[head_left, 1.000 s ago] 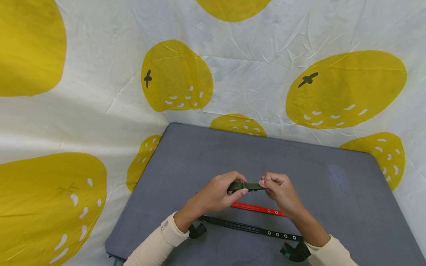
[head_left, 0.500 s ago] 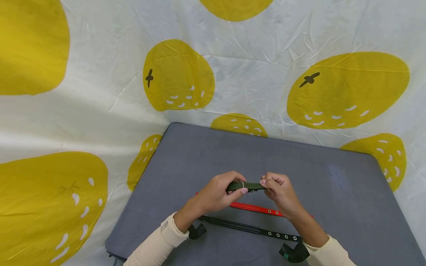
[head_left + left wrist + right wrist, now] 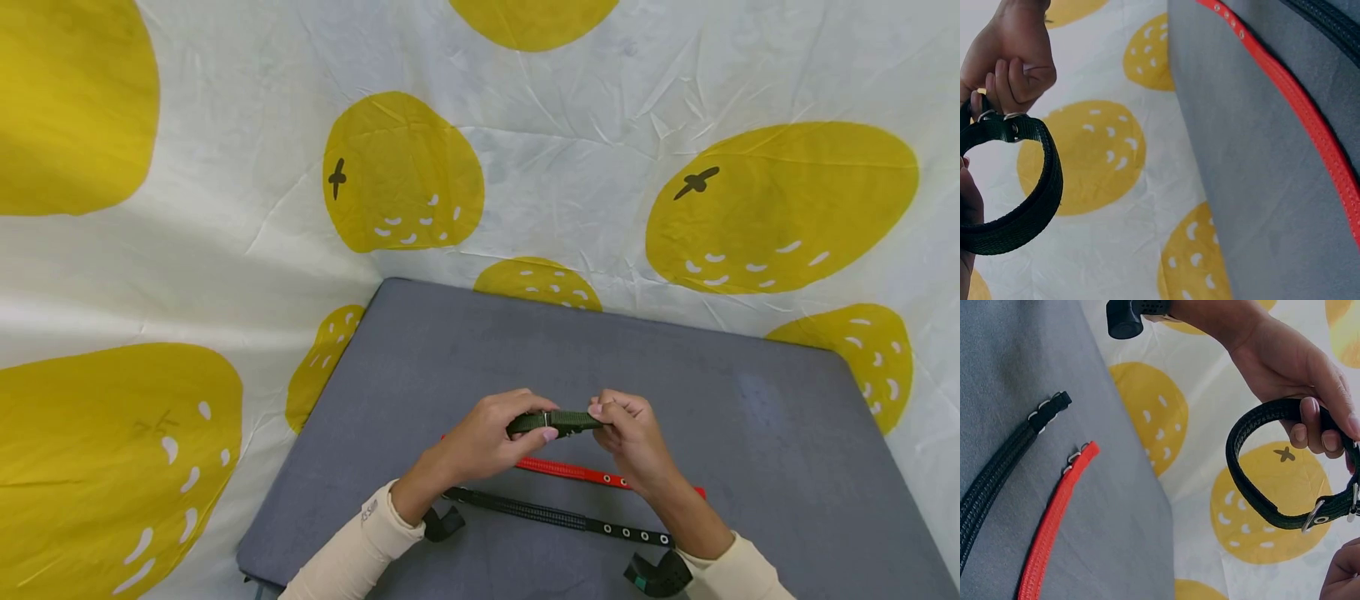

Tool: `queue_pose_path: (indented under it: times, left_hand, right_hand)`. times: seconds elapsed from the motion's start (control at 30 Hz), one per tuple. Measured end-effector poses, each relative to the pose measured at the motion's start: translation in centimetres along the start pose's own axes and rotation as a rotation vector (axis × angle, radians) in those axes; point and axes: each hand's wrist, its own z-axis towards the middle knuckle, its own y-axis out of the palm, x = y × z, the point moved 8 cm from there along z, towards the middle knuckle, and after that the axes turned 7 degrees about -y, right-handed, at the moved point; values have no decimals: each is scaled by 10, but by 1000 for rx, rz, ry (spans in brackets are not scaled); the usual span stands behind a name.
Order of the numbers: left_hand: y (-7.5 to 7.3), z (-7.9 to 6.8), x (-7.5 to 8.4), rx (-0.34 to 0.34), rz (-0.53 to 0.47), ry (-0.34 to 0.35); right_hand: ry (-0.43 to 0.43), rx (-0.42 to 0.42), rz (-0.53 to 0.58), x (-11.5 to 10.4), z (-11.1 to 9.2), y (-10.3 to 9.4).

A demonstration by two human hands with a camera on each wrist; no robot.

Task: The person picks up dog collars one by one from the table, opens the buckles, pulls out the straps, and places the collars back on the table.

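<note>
Both hands hold a dark green webbing collar (image 3: pixel 576 421) up over the table, bent into a loop. My left hand (image 3: pixel 491 429) grips the loop, fingers wrapped on its band in the right wrist view. My right hand (image 3: pixel 633 433) pinches the strap near its buckle end, thumb on top. A metal buckle (image 3: pixel 1354 499) and a D-ring (image 3: pixel 1313 515) show at the bottom of the loop in the right wrist view. Below the hands lie a red collar (image 3: pixel 573 472) and a black collar (image 3: pixel 536 510), both stretched flat with metal eyelets.
The grey table (image 3: pixel 585 350) carries the collars. A white cloth (image 3: pixel 555 175) with yellow fruit print hangs behind it and to the left. Black camera straps (image 3: pixel 442 525) sit at both wrists.
The hands keep nearly the same place. The right hand and the collar's strap end have shifted very slightly right, and the green collar has turned a little.
</note>
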Motion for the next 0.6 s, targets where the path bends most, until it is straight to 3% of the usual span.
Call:
queue_pose_path:
  times: [0.2, 0.4, 0.5, 0.6]
  left_hand:
    - [0, -1, -3, 1, -10, -12]
    - [-3, -1, -6, 21, -9, -48]
    - [-3, -1, -5, 27, 2, -40]
    - [-3, -1, -4, 19, 14, -23]
  right_hand:
    - [16, 5, -6, 1, -2, -1]
    - [-165, -136, 11, -7, -3, 4]
    - [-205, -151, -74, -10, -4, 2]
    - [-159, -98, -226, -8, -4, -3]
